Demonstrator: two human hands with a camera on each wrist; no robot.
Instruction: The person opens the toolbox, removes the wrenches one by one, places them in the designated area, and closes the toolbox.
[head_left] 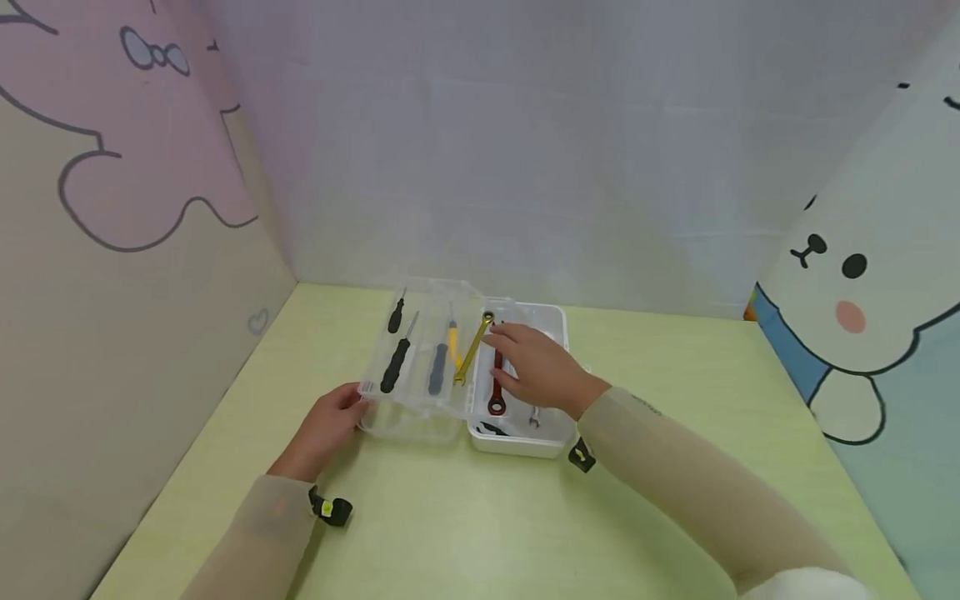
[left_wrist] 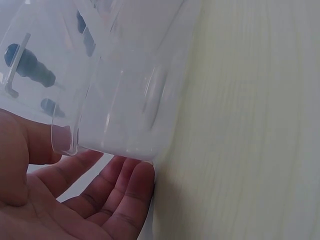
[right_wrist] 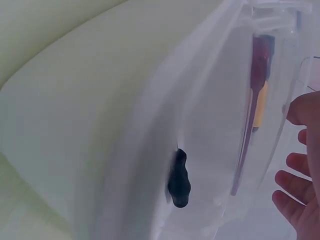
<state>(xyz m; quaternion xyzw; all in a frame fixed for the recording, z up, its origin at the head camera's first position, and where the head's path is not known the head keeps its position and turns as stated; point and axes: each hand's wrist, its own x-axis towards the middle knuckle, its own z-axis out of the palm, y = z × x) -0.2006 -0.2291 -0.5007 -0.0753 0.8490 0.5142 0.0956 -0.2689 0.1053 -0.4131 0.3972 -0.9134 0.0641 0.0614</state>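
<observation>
A white toolbox [head_left: 517, 447] lies open, its clear plastic tray [head_left: 408, 398] swung out to the left over the clear lid [head_left: 420, 432]. My left hand [head_left: 330, 425] holds the tray's near left corner, thumb at its edge and fingers below in the left wrist view. In the tray lie black screwdrivers [head_left: 395, 365], a grey-handled tool [head_left: 438, 371] and a yellow-handled one [head_left: 453, 337]. A gold ratchet wrench [head_left: 472, 350] slants at the tray's right end. My right hand [head_left: 540, 367] hovers over the box, fingers loosely extended close to the wrench.
Inside the box sit a red wrench [head_left: 497, 392], a silver wrench end [head_left: 534, 418] and a small black item [head_left: 492, 429]. The pale yellow table [head_left: 465, 525] is bounded by a white back sheet [head_left: 525, 167] and cartoon-printed side panels [head_left: 862, 375].
</observation>
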